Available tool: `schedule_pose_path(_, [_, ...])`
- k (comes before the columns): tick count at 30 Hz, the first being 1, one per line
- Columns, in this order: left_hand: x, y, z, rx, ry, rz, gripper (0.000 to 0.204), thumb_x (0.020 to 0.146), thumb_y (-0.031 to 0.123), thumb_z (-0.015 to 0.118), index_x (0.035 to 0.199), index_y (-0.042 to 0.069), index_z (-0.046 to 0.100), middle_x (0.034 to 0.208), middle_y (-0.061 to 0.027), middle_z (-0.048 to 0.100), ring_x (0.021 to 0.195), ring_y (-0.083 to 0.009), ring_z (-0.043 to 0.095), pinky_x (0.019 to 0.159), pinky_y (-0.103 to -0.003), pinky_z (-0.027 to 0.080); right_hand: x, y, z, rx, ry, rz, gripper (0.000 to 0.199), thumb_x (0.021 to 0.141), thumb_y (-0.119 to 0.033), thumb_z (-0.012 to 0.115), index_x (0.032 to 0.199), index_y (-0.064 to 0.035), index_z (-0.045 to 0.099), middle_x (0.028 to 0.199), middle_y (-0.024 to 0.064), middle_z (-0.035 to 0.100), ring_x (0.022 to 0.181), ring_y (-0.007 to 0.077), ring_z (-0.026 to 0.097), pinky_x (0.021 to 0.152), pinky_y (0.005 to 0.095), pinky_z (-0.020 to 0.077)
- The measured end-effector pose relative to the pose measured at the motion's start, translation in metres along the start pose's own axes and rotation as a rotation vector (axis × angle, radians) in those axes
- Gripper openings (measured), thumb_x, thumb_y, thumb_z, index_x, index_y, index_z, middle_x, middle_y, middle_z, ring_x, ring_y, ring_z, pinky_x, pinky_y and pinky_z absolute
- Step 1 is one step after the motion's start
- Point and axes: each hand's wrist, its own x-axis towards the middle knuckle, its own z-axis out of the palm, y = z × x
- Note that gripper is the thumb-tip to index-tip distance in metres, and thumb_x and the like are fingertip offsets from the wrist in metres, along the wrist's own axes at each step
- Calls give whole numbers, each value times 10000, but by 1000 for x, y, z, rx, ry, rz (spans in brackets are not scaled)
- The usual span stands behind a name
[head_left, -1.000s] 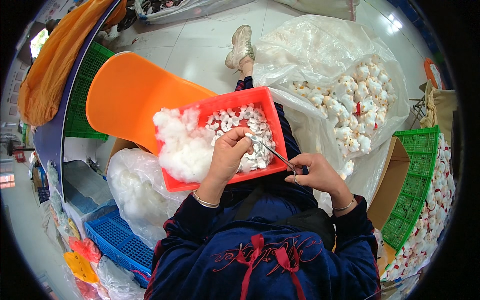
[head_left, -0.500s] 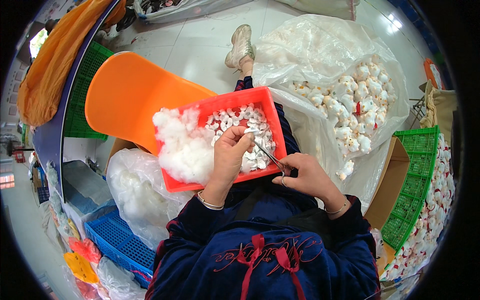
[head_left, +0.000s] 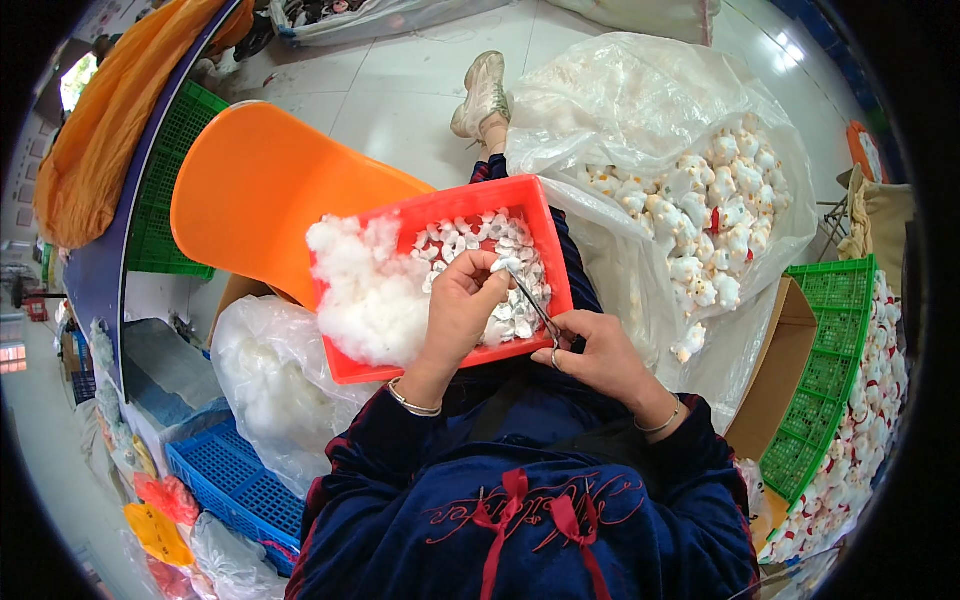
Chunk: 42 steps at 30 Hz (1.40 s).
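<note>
While the left hand (head_left: 458,310) pinches a small white piece (head_left: 502,265), the right hand (head_left: 600,362) grips ring-handled metal forceps (head_left: 537,307), long axis toward eleven o'clock, tips at the piece.

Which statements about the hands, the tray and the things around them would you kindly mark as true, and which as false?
1. The right hand holds a slim metal tool. True.
2. The left hand is empty. False: its fingertips pinch a small white piece.
3. The white fluff lies in the right part of the red tray. False: it fills the left part.
4. Many small white stuffed figures lie on clear plastic sheeting to the right of the tray. True.
5. The blue crate is on the person's right. False: it is on the left.
</note>
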Motion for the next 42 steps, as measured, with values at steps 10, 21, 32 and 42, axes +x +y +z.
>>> schedule_pose_path(10, [1, -5, 2, -108, 94, 55, 183, 976, 89, 695, 1127, -14, 685, 895, -17, 683, 770, -62, 608, 714, -216, 498, 3, -2, -4, -9, -32, 42, 309, 787, -206, 863, 959, 1, 712, 697, 62, 615, 658, 155, 592, 627, 316, 477])
schedule_pose_path(21, [7, 24, -38, -37, 255, 111, 140, 982, 69, 665, 1097, 6, 713, 899, -6, 685, 695, -60, 539, 667, -205, 434, 15, -2, -50, -364, -130, 91, 483, 731, -172, 867, 1143, -25, 661, 923, 107, 650, 911, 269, 629, 868, 380, 506])
schedule_pose_path(32, [-14, 13, -87, 5, 248, 31, 191, 974, 91, 679, 1140, 7, 722, 898, 9, 673, 694, -47, 505, 648, -199, 418, 59, -14, -14, -1072, -352, -329, 437, 675, -156, 803, 1058, -16, 644, 1147, 149, 612, 1195, 332, 527, 932, 442, 448])
schedule_pose_path(42, [-25, 10, -119, -105, 291, 53, 185, 1001, 121, 648, 1150, 23, 699, 933, -12, 683, 763, -72, 568, 691, -224, 461, 77, -26, -40, -613, -395, -190, 257, 710, -154, 790, 920, -33, 707, 813, 76, 657, 897, 299, 620, 796, 411, 469])
